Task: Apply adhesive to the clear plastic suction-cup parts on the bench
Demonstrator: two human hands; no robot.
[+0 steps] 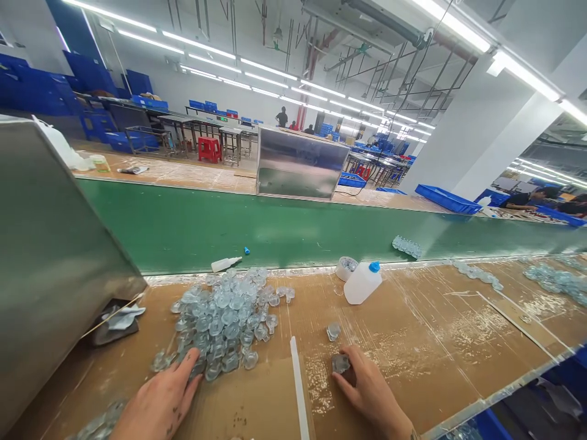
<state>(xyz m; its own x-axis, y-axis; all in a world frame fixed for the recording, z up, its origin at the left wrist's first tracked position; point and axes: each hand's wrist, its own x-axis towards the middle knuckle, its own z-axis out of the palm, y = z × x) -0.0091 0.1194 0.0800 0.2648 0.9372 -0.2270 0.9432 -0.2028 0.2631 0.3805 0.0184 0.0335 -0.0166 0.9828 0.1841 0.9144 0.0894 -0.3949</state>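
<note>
Greyish piece (340, 363), one, gripped between right fingers (356, 355); one loose piece (334, 332) beyond; one heap (227, 315) at left fingers (187, 363), hold unclear.

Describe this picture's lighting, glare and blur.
Head view: overhead tubes burn white; the metal panel throws back hazy reflections; the green strip has a pale sheen; the clear pieces glint; the distant standing person looks dark and soft; the pillar leans, perhaps from wide-angle stretch.
</note>
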